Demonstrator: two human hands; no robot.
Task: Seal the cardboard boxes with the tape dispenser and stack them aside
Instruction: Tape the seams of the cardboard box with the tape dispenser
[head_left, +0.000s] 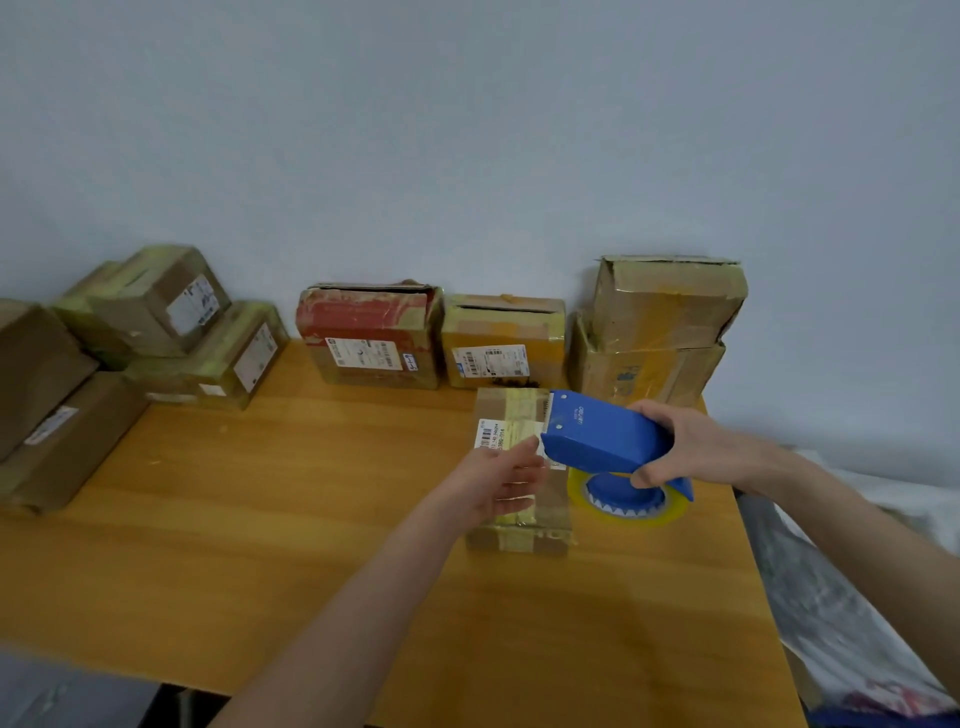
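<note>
While the left hand (498, 480) lies flat with straight fingers on top of the small box (491, 402), the right hand (685, 447) is curled tight round the blue plastic dispenser (597, 434), whose nose sits over the box's right edge. The box is squat, brown cardboard crossed by glossy yellowish tape, with a white barcode label (487, 434). It stands on the right part of the smooth orange-brown wooden table (260, 519). Under the dispenser sits a roll (577, 491) of clear yellowish tape, just beside the box. Behind, against the pale wall (467, 130), stand battered boxes: a red box (369, 317) with its top gaping, an orange box (501, 332), and a stack of two (667, 306) close behind the dispenser. A heap of taped boxes (171, 322) crowds the table's left end, and crumpled sheeting (841, 597) lies off its right edge
</note>
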